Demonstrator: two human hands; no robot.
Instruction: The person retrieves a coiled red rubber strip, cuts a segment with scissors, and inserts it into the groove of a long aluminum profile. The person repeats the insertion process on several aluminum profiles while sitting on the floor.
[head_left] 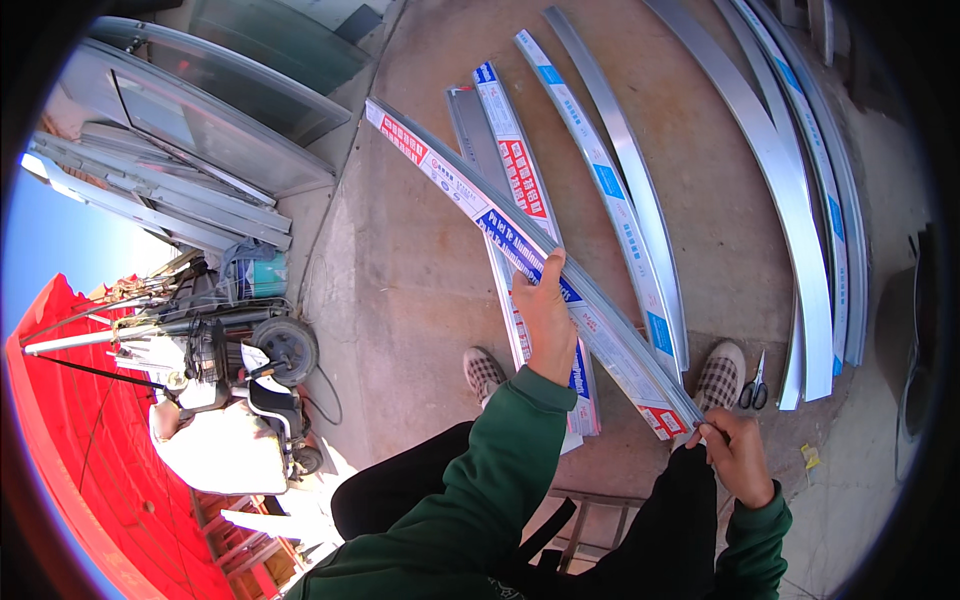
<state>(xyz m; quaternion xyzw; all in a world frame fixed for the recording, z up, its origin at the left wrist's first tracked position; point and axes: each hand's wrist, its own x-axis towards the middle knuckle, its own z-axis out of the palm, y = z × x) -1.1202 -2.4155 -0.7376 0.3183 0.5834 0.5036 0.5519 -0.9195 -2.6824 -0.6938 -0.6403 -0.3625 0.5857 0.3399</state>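
Note:
A long aluminium profile (460, 190), wrapped in white film printed in red and blue, lies slantwise in front of me. My left hand (547, 315) grips it near the middle, thumb on top. At its near right end, my right hand (735, 452) pinches the corner with thumb and fingers. Beneath it, another film-wrapped profile (515, 150) rests on the ground, beside a grey profile (470, 130). To the right lie a white-and-blue wrapped profile (605, 185) and a bare silver profile (650, 230).
Several more profiles (790, 170) lie farther right. Black-handled scissors (754, 394) are on the ground by my right shoe (720, 375). Framed panels (190, 120) lean at the far left. A wheeled cart (285, 345) and a red canopy (90, 430) stand at the left.

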